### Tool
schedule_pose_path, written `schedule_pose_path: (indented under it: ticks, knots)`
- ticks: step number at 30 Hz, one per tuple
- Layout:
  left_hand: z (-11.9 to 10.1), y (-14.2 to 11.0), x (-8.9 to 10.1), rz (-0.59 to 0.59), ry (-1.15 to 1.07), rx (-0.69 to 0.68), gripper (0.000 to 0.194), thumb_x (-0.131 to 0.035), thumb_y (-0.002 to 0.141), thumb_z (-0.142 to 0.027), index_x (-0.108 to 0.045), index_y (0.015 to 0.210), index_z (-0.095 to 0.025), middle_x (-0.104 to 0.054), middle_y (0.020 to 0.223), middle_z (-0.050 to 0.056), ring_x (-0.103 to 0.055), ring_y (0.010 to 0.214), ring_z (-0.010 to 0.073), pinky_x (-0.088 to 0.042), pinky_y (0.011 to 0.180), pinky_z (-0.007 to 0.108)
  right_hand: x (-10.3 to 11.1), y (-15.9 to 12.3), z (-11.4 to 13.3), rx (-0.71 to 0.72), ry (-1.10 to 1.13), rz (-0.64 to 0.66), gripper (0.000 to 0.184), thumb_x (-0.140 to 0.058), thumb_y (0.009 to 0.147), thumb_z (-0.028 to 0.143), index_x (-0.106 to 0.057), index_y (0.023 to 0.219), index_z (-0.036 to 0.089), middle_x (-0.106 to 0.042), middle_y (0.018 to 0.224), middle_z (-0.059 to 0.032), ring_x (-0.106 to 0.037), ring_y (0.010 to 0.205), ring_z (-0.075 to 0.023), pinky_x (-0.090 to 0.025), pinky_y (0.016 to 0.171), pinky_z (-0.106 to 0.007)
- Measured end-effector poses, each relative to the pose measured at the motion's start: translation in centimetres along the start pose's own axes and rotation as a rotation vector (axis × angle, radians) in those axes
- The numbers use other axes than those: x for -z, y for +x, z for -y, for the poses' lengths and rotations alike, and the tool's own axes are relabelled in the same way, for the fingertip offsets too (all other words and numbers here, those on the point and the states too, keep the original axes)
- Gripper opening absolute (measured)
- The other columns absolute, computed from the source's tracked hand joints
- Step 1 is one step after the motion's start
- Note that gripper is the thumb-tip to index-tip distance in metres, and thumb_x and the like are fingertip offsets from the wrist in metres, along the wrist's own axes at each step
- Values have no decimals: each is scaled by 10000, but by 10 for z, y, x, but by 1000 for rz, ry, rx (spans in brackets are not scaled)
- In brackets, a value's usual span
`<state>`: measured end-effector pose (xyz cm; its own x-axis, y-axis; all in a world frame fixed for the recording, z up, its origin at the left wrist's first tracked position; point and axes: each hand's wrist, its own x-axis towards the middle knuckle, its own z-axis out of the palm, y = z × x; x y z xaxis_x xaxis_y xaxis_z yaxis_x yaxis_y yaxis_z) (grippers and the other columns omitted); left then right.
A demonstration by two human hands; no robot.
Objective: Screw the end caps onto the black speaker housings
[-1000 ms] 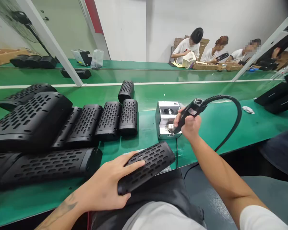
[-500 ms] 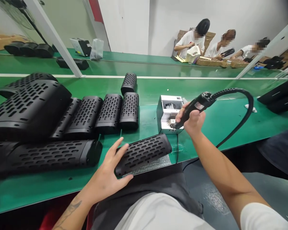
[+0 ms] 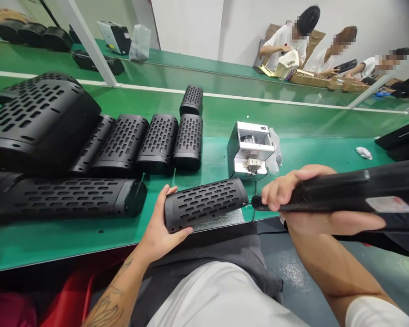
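Observation:
My left hand (image 3: 157, 234) is wrapped round the near left end of a black perforated casing (image 3: 206, 202). The casing lies at a slant by the table's front edge, over a clear textured pad (image 3: 223, 219). In my right hand (image 3: 295, 184) is a black electric screwdriver (image 3: 341, 188), held nearly level and pointing left. Its thin bit meets the casing's right end near the corner; whether a screw sits on it is too small to tell. Just behind stands a small grey and white screw feeder (image 3: 252, 147) with a metal outlet on its front.
Several similar black casings (image 3: 158, 138) stand in a row at the left, with larger ones (image 3: 42, 118) piled beside them. A plastic bag (image 3: 275, 152) is next to the feeder. White posts (image 3: 88, 43) rise behind. Co-workers (image 3: 289, 43) sit across the bench.
My right hand has brought the screwdriver from the feeder's outlet down to the casing's right end, turning it level. My left hand has closed on the casing's left end.

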<state>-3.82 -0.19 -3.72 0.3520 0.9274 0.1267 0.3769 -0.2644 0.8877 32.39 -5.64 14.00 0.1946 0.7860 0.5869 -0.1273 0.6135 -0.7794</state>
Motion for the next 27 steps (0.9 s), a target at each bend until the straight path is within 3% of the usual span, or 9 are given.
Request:
schedule_pose_path:
  ticks: [6, 13, 16, 19, 27]
  knots:
    - [3, -1, -3, -22, 4, -15, 1338, -990, 968, -584, -171, 2015, -435, -494, 1964, 162, -659, 1718, 417, -564, 1435, 635, 0, 3, -21, -70, 15, 81, 648, -1001, 884, 902, -879, 1119, 311, -807, 691, 11, -706, 450, -241, -648, 499, -407]
    - [7, 2, 1, -7, 36, -21, 1436, -1028, 928, -588, -120, 2028, -425, -558, 1869, 162, -674, 1678, 419, -530, 1445, 654, -10, 10, -32, -160, 52, -15, 665, -1050, 824, 900, -823, 947, 287, -752, 623, 27, -657, 401, -208, -628, 422, -378]
    - [6, 5, 4, 28, 59, -37, 1457, -1030, 929, -572, -90, 2032, -418, -565, 1850, 167, -671, 1679, 423, -527, 1446, 660, -14, 11, -36, -210, 60, 13, 646, -1065, 826, 873, -832, 949, 283, -743, 630, 30, -639, 398, -197, -590, 390, -354]
    - [5, 6, 5, 32, 66, -54, 1470, -1025, 929, -585, -67, 2033, -423, -575, 1834, 162, -685, 1663, 421, -560, 1417, 646, -16, 8, -39, -184, 67, 65, 604, -1050, 868, 839, -843, 973, 281, -723, 635, 29, -618, 395, -182, -572, 378, -340]
    - [9, 7, 3, 38, 70, -70, 1536, -1041, 908, -605, -20, 2039, -413, -570, 1831, 185, -683, 1668, 445, -567, 1404, 670, -8, 1, -47, -104, 5, 183, 674, -934, 878, 982, -767, 970, 335, -654, 570, 67, -530, 349, -155, -545, 395, -328]
